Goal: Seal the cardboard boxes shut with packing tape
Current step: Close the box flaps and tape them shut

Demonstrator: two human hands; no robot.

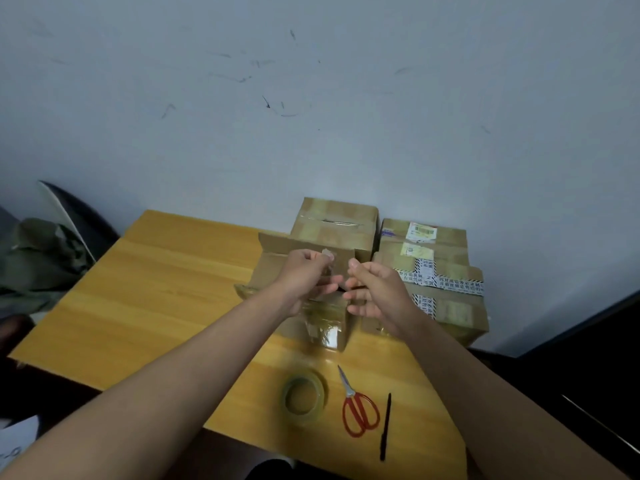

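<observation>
My brown cardboard boxes point(332, 223) on yellow wood table point(156, 289), red-handled scissors point(358, 408), black pen point(385, 427), clear yellowish tape roll point(304, 398), white black-printed tape point(446, 284).

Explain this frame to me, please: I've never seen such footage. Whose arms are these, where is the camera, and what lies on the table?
There is no robot: the one picture comes from a camera worn on a person's head, looking down at their bare arms. The left hand pinches a strip of clear tape, and the right hand is curled beside it, above an open cardboard box. On the wooden table lie a tape roll, red scissors, a black pen, and more taped boxes.
</observation>
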